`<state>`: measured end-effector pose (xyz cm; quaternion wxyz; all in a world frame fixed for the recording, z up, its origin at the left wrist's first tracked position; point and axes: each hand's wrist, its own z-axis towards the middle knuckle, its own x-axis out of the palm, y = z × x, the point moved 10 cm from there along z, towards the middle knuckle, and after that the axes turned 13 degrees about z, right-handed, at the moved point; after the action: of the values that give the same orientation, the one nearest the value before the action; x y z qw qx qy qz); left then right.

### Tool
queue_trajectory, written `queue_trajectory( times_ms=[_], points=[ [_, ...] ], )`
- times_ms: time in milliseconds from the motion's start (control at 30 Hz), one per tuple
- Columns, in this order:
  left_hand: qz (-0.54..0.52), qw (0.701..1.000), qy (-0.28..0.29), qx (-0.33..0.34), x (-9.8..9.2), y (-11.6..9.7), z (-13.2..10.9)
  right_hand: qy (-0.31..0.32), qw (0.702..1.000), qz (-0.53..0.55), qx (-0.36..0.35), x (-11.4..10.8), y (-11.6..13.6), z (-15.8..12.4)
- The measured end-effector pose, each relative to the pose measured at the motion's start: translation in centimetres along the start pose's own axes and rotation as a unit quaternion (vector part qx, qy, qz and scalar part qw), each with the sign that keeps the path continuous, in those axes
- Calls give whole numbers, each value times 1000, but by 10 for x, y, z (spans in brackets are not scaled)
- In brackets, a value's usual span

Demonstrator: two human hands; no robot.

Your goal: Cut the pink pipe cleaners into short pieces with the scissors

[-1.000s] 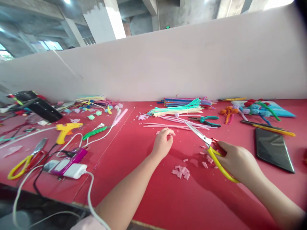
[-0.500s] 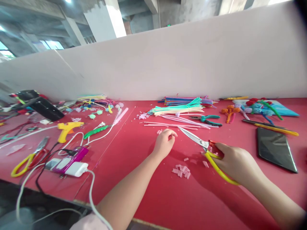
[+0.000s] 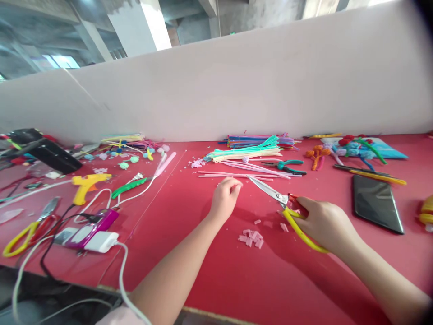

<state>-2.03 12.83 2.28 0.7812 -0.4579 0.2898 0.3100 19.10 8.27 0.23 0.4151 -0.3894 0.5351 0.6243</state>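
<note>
Clock: centred on your heap of pink cut pieces [image 3: 250, 238], with twelve toward the pale partition [image 3: 237, 90].
Left hand [image 3: 225, 197]: at eleven, just above the red worktop [image 3: 209, 280] or resting on it, your thumb and fingers curled together; you cannot tell from this view whether something small is pinched inside.
Right hand [image 3: 329, 225]: at three, grasping the yellow-and-red handles of your scissors [image 3: 280, 197].
Blades: at one, pointing toward ten, together or nearly so, their tip just beside your left fingertips.
Cut pieces: short and flat, clustered on the worktop nearer you than both hands, with a few strays between one and two, some partly hidden behind the scissors.
Pink stems [image 3: 253, 168]: at twelve, lying long and loose beyond your left hand, with a green-and-cream bundle [image 3: 248, 152] behind them.
Pliers [image 3: 287, 165]: at one, teal-and-black handled, by the right end of those stems.
Black slab [image 3: 377, 204]: between two and three, flat, past your right hand.
Glue gun [image 3: 86, 187]: between nine and ten, yellow, well apart from your left hand.
Power strip [image 3: 94, 229]: at nine, purple and white, with cords plugged in.
</note>
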Motion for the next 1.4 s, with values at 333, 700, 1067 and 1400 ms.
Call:
queue_trajectory(
  times_ms=[333, 700, 1067, 1400],
  points=[
    [66, 961, 207, 173, 28, -58, -27, -7, 1000, 2, 4, -4, 0, 0],
    [57, 966, 217, 131, 43, -59, -31, -6, 997, 79, 13, -3, 1, -1],
    [-146, 968, 200, 36, 51, -70, -40, 102, 919, 381, 23, 29, 29, -14],
    [-162, 970, 178, 24, 43, -68, -37, 109, 906, 406, 53, 34, 21, -14]
  ],
)
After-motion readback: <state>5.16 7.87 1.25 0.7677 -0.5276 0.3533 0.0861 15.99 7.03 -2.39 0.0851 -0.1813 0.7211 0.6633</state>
